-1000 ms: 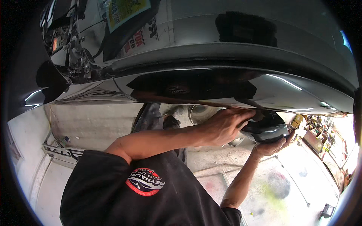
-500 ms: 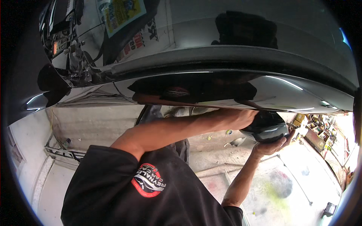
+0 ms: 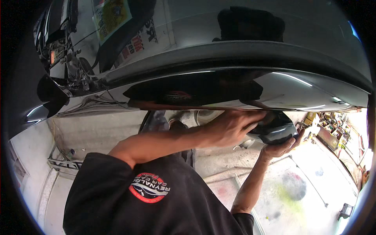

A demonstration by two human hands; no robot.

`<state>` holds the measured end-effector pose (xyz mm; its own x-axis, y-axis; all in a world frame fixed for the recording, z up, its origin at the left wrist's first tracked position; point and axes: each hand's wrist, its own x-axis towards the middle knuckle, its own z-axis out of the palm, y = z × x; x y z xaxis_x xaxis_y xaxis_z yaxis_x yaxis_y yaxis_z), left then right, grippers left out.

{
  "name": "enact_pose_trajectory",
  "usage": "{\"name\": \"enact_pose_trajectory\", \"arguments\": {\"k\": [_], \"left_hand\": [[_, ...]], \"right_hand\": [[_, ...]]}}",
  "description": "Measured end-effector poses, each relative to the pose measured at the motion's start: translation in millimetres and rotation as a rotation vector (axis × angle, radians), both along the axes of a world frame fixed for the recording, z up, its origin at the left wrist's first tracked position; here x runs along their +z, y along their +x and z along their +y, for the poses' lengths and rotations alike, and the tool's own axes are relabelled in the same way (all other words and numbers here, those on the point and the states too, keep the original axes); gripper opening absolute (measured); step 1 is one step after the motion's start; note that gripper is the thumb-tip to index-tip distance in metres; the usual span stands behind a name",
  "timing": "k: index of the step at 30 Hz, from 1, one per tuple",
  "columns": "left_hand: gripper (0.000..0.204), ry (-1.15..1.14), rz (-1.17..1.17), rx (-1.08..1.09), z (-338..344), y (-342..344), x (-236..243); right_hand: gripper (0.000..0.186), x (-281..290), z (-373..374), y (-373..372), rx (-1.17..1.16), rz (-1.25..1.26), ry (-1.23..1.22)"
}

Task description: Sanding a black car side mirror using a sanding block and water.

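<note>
A glossy black car side mirror housing (image 3: pixel 277 131) sits beside the car's black door panel (image 3: pixel 219 88), right of the middle. My right hand (image 3: pixel 282 148) is wrapped round its near right side, the palm beneath and the fingers curving up the edge. From the left my left arm stretches across to it. My left hand (image 3: pixel 231 126) is at the housing's left side, its fingers stretched out and apart, the tips reaching to the upper left edge. Part of those fingertips is hard to make out against the black surface, and the housing's far side is hidden by the panel.
Dark car glass (image 3: pixel 188 23) with a rubber seal fills the upper part. Shelving with small bottles and boxes (image 3: pixel 333 131) stands at the right. Paint stains (image 3: pixel 291 188) mark the pale floor, and a metal rack (image 3: pixel 64 162) is at the left.
My left hand has drawn back to the left along the housing, its fingers now showing more. My right hand keeps its hold. The whole view has shifted slightly.
</note>
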<state>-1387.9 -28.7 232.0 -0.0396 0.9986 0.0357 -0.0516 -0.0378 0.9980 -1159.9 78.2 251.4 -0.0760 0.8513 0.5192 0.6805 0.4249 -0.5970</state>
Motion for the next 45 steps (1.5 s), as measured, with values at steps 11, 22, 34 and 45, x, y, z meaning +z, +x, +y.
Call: {"name": "enact_pose_trajectory", "arguments": {"k": [11, 22, 34, 45], "left_hand": [[0.053, 0.301, 0.062, -0.016, -9.7, 13.1, -5.2], [0.044, 0.339, 0.021, 0.012, -0.5, 22.4, 7.0], [0.039, -0.111, 0.404, -0.018, -145.0, 91.9, -10.3], [0.038, -0.114, 0.595, -0.312, -154.8, 322.5, -43.8]], "right_hand": [[0.064, 3.1, 0.3, 3.6, 0.016, 0.038, -0.005], [0.061, 8.1, -3.3, 12.8, 0.013, 0.076, 0.033], [0.070, 18.1, -140.1, 117.1, 0.299, -0.116, -0.077], [0.076, -132.6, -249.3, 320.8, 0.528, 0.118, -1.051]]}}
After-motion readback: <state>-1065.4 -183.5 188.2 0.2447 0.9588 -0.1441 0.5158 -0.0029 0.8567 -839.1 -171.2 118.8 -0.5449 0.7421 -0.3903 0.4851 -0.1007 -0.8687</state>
